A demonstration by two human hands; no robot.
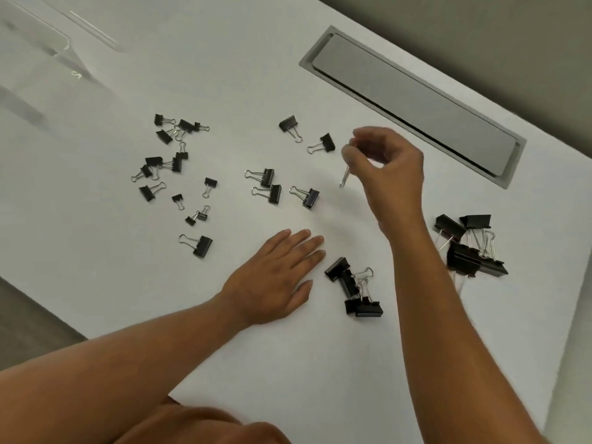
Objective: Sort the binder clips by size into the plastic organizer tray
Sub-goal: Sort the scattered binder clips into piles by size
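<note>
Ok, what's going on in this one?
A person is sorting black binder clips scattered across a white table. The right hand is lifted and pinches what looks like a clip's wire handle; the clip's body is hidden. The left hand rests flat and open on the table. The clear plastic organizer tray sits at the far left, and no clips are visible in it.

Your right hand (386,168) is pinching a binder clip (345,176) above the white table (288,363), its wire handle dangling. Your left hand (275,277) is lying flat among scattered black clips (173,161), with the clear tray (48,49) sitting far left.
</note>
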